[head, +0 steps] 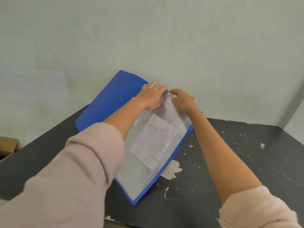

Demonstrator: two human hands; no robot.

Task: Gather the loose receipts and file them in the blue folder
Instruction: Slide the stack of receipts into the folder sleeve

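Observation:
The blue folder [107, 102] lies open on the dark table, its cover leaning back against the wall. A clear plastic sleeve [139, 175] covers its right-hand page, and a white receipt [154, 142] with a printed grid sits inside that sleeve. My left hand [152, 96] and my right hand [182, 100] meet at the sleeve's far top edge, close to the wall. Both pinch the thin plastic there, which is bunched between the fingertips. My forearms hide part of the folder's left page.
The dark table [238, 153] has chipped paint with pale patches [172, 169] beside the folder's right edge. A brown cardboard box [7, 146] stands off the table's left side. A pale wall runs right behind the folder, with a corner at the far right.

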